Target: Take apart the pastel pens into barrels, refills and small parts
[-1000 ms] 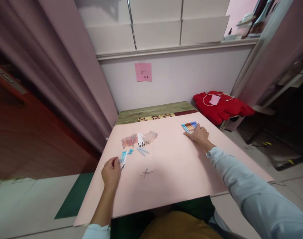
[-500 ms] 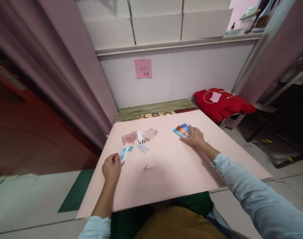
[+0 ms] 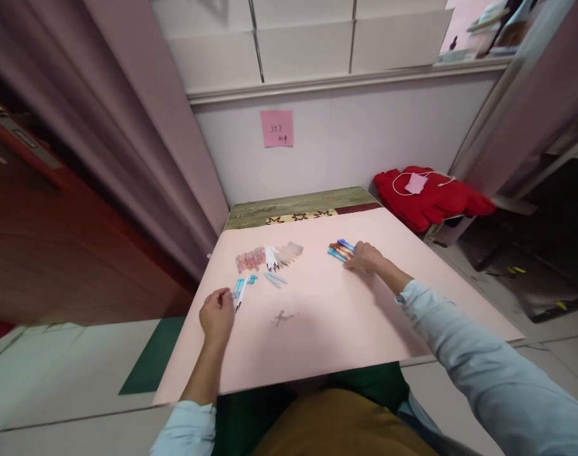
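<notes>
Within the right hand (image 3: 366,258), slim rod-shaped pens (image 3: 340,251) bunch together.

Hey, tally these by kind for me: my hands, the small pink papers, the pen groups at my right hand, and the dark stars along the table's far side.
Hands: 2, left hand and right hand
Small pink papers: 2, wall note and paper on red cloth
Pen group: 1
Dark stars: 3
Total: 8
</notes>
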`<state>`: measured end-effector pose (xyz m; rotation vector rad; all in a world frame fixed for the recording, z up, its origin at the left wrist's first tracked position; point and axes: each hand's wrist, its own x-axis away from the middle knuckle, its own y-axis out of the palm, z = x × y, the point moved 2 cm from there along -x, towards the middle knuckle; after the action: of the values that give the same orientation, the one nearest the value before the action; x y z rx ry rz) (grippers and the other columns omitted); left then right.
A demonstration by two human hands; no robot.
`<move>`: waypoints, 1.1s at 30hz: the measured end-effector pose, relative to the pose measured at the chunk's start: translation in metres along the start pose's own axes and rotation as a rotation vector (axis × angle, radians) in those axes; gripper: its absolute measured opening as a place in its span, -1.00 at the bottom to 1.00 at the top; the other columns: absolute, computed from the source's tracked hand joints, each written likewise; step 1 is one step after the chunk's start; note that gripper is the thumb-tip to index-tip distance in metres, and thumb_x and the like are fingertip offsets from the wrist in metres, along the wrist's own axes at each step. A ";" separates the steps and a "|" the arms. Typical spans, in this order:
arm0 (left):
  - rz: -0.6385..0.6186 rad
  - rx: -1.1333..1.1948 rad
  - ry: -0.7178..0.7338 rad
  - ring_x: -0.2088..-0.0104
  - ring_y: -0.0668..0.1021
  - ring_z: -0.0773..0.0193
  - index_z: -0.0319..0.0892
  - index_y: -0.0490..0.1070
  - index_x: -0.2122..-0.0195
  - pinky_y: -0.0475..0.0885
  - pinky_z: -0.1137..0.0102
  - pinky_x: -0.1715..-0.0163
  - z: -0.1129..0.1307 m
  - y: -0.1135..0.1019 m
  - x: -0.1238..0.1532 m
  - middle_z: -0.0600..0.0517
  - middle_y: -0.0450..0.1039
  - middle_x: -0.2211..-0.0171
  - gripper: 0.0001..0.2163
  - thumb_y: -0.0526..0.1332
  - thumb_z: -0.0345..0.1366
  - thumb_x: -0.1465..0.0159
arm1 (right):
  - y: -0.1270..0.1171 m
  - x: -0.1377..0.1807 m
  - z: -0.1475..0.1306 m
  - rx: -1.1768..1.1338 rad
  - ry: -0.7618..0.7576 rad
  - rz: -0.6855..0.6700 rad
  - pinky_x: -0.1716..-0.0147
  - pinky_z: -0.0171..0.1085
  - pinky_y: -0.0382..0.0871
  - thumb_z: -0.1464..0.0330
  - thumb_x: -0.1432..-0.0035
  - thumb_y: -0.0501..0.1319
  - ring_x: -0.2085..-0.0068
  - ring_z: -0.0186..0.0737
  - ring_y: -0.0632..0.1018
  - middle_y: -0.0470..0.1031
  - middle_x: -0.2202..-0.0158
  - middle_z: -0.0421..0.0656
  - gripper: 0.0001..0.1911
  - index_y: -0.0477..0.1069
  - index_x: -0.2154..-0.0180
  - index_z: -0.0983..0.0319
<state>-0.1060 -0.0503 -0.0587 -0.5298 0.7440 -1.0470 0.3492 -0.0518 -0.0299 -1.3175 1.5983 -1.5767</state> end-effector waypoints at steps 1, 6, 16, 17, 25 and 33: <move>0.001 0.000 0.000 0.26 0.55 0.14 -0.13 0.54 0.24 0.40 0.29 0.16 0.000 0.000 0.000 -0.02 0.56 0.25 -0.75 0.14 -0.15 -0.20 | -0.002 -0.001 -0.003 0.009 -0.004 -0.024 0.34 -0.26 0.38 0.06 0.20 0.35 0.14 0.01 0.56 0.50 0.10 0.11 -0.23 0.35 -0.02 0.35; 0.012 0.019 0.000 0.26 0.55 0.15 -0.11 0.55 0.25 0.40 0.30 0.16 -0.001 0.000 0.001 -0.01 0.57 0.25 -0.77 0.14 -0.18 -0.20 | -0.003 -0.001 -0.019 0.061 -0.054 -0.069 0.36 -0.26 0.38 0.21 0.18 0.35 0.24 -0.01 0.60 0.56 0.21 0.10 -0.40 0.44 0.05 0.34; 0.008 0.033 -0.013 0.29 0.54 0.15 -0.11 0.55 0.26 0.40 0.28 0.16 -0.002 0.001 0.002 -0.01 0.56 0.28 -0.78 0.16 -0.17 -0.20 | 0.002 0.029 -0.036 0.192 -0.171 -0.018 0.22 -0.18 0.40 0.31 0.10 0.27 0.11 0.06 0.57 0.55 0.13 0.12 -0.50 0.45 0.05 0.32; 0.010 0.045 -0.016 0.29 0.54 0.16 -0.11 0.55 0.26 0.40 0.29 0.17 -0.003 0.001 0.002 -0.01 0.56 0.28 -0.78 0.16 -0.17 -0.20 | 0.002 0.032 -0.036 0.202 -0.184 -0.009 0.20 -0.17 0.39 0.31 0.09 0.27 0.09 0.07 0.57 0.54 0.11 0.11 -0.51 0.45 0.05 0.31; 0.053 0.338 0.263 0.30 0.51 0.24 -0.18 0.50 0.12 0.43 0.34 0.22 0.078 0.001 0.012 -0.06 0.47 0.22 -0.72 0.18 -0.17 -0.22 | -0.009 0.053 -0.053 0.213 -0.272 0.066 0.23 -0.19 0.35 0.27 -0.02 0.21 0.11 0.03 0.56 0.54 0.12 0.07 -0.55 0.35 0.02 0.26; -0.404 0.678 0.122 0.37 0.49 0.29 -0.15 0.49 0.14 0.38 0.43 0.38 0.174 0.064 0.040 -0.01 0.49 0.32 -0.66 0.22 -0.03 -0.19 | -0.002 0.101 -0.113 0.196 -0.532 0.154 0.25 -0.21 0.31 0.32 -0.08 0.13 0.14 -0.02 0.56 0.53 0.11 0.03 -0.61 0.26 0.02 0.24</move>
<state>0.0759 -0.0520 -0.0032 -0.0229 0.3470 -1.6284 0.2108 -0.0924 0.0178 -1.3286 1.1538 -1.1306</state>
